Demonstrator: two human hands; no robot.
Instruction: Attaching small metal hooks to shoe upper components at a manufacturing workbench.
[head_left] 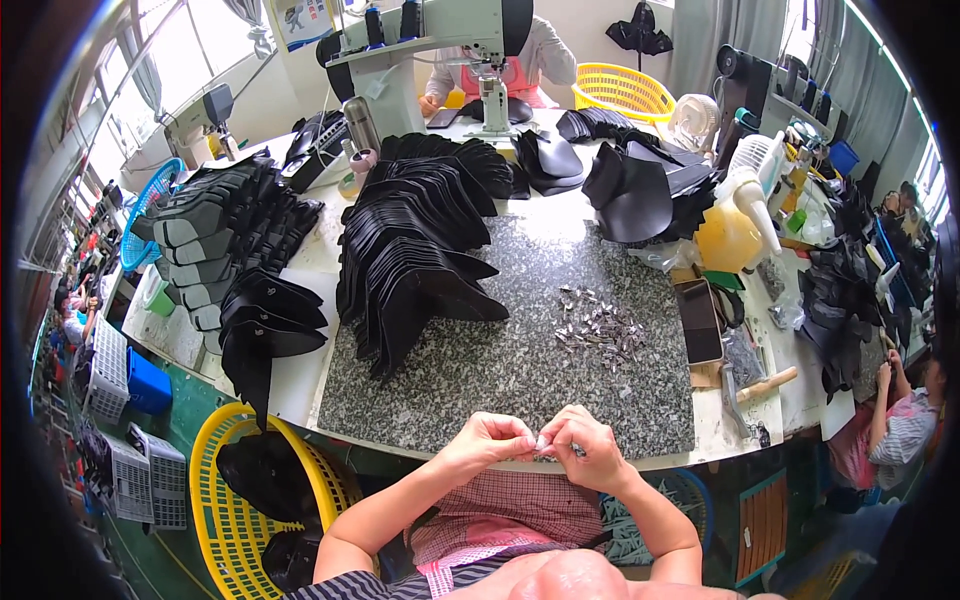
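Observation:
My left hand [490,438] and my right hand [585,447] meet over the front edge of a speckled granite slab [550,250]. Both are closed in a pinch on a small silvery piece [542,443], mostly covered by the fingertips and too small to name. Beyond my right hand, a loose heap of small metal pieces [598,325] lies on the slab; they look like zipper pulls. Fanned rows of black leather shoe-upper pieces [420,265] cover the slab's left part.
More black pieces [640,190] lie at the back right, near a yellow bottle [728,235]. A hammer [760,385] rests at right. Yellow basket [215,490] stands on the floor at left. Across the table, a person sits behind a sewing machine [490,60].

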